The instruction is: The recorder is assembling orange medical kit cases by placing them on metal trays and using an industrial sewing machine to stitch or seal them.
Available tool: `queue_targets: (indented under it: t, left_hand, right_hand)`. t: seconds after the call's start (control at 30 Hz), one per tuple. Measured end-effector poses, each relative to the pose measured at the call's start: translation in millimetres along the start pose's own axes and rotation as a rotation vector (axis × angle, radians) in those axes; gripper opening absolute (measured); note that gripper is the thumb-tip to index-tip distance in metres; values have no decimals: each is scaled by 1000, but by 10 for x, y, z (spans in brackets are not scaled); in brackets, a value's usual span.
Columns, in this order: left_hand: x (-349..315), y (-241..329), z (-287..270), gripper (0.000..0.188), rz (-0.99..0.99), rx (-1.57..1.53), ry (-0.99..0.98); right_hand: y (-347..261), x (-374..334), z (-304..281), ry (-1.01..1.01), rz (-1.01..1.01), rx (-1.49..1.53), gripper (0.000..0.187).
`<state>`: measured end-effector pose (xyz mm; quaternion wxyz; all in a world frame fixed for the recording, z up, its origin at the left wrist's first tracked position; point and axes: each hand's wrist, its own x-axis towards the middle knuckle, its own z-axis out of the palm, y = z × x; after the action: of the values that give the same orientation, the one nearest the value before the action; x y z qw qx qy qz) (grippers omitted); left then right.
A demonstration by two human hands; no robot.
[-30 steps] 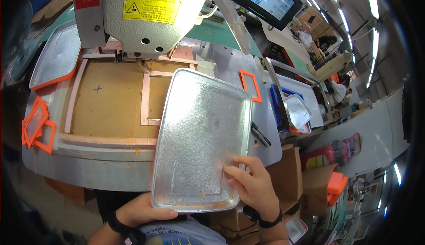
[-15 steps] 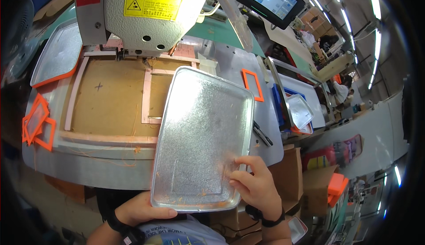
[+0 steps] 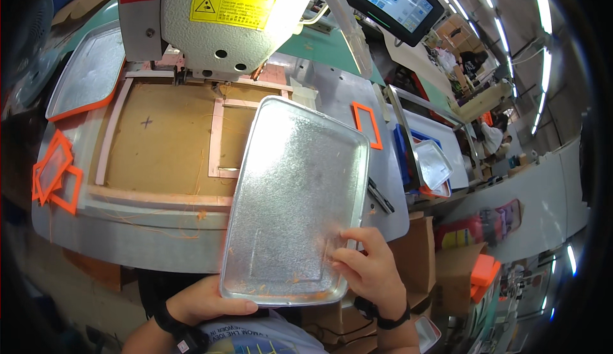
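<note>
A shallow silver metal tray (image 3: 290,181) with a raised rim is tilted in front of me, overlapping the near side of the work table. My left hand (image 3: 214,298) grips its lower left corner, thumb over the rim. Over the tray's lower right part, my right hand (image 3: 367,268) is closed in a pinch, fingertips at the inner surface. Whatever lies between those fingertips is blurred and too small to name. Bits of orange thread (image 3: 260,288) lie along the tray's bottom edge. A faint rectangular outline marks the metal near the pinching fingers.
Behind the tray stands a sewing machine head (image 3: 220,22) over a pink-edged frame (image 3: 166,140). Orange rectangular frames (image 3: 56,169) lie at left, another orange frame (image 3: 366,125) at right near black pens (image 3: 381,195). A second tray (image 3: 89,66) rests far left. Cardboard boxes (image 3: 412,252) stand lower right.
The table and machine have shifted slightly right in the picture. Both hands keep nearly the same places on the tray, the right one still pinching.
</note>
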<state>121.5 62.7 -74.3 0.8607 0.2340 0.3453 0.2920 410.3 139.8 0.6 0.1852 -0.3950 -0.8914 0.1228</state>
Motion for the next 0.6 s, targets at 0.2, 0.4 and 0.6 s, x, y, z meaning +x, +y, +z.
queue_targets:
  t: [0.2, 0.4, 0.6]
  left_hand:
    - [11, -29, -35, 59, 27, -12, -44]
    - [16, -31, -35, 56, 48, -24, -64]
    - [25, -56, -57, 58, 45, -19, -70]
  right_hand:
    - [-24, -50, 8, -21, 58, 37, 36]
    - [-72, -67, -19, -24, 203, 175, 31]
    - [-42, -96, -71, -72, 160, 205, 25]
